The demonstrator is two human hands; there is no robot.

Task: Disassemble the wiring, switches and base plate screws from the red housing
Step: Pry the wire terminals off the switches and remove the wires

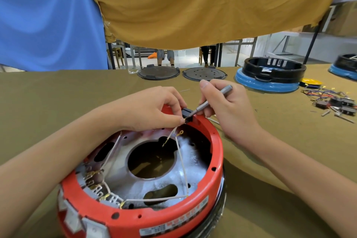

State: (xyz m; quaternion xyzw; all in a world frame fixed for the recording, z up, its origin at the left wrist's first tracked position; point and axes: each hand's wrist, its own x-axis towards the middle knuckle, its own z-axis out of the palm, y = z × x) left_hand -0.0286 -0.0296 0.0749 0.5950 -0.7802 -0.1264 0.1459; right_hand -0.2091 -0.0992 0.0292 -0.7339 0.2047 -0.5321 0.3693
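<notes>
Fingers of my left hand (pixel 154 108) pinch the switch (pixel 187 115) at the housing (pixel 216 141) rim; right hand (pixel 222 106) grips the screwdriver (pixel 210 100). I should keep its tip seated squarely.

The red housing's (pixel 173 216) label print is too blurred to read.

Left hand (pixel 154 108) palm down, forearm bare, thumb and 2 fingertips pinched together at its far edge, right hand (pixel 226 106) just beside it, fingers curled, thumb raised, wrist bent inward, forearm bare
</notes>
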